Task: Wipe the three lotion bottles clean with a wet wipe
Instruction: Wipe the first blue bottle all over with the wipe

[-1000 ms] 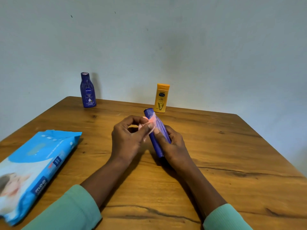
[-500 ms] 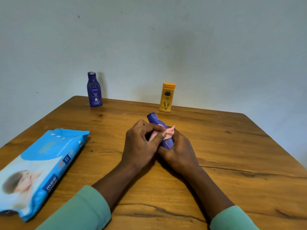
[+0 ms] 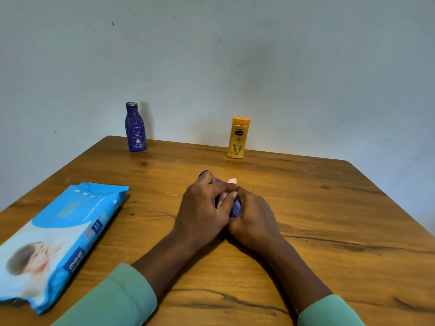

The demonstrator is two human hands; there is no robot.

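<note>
Your 2 hands meet at the centre of the frame, low over the desk [image 3: 329, 208]. Your left hand [image 3: 202, 208] is curled over the purple bottle [image 3: 236, 207], its fingers pinching the pink wet wipe [image 3: 231, 180] against the bottle's side. Your right hand [image 3: 254, 220] has its fingers wrapped round the bottle's nearer end, holding it from the right. The bottle lies slanted between your hands. Only its cap end shows, poking out above your left knuckles, along with a strip of purple between the fingers. A corner of the wipe sticks out just above your right hand's fingertips. Whether the bottle touches the desk is hidden by your hands.

Both forearms come in from the bottom edge in green sleeves [image 3: 113, 300].

At the left of the frame a blue wipes pack [image 3: 61, 236] lies flat on the desk, well apart from your hands.

Along the far edge stand the other 2 bottles, both upright: the dark blue Nivea bottle [image 3: 135, 128] at upper left, and the yellow bottle [image 3: 238, 138] near the centre, well apart from each other. A pale wall [image 3: 282, 67] fills the frame behind them.
</note>
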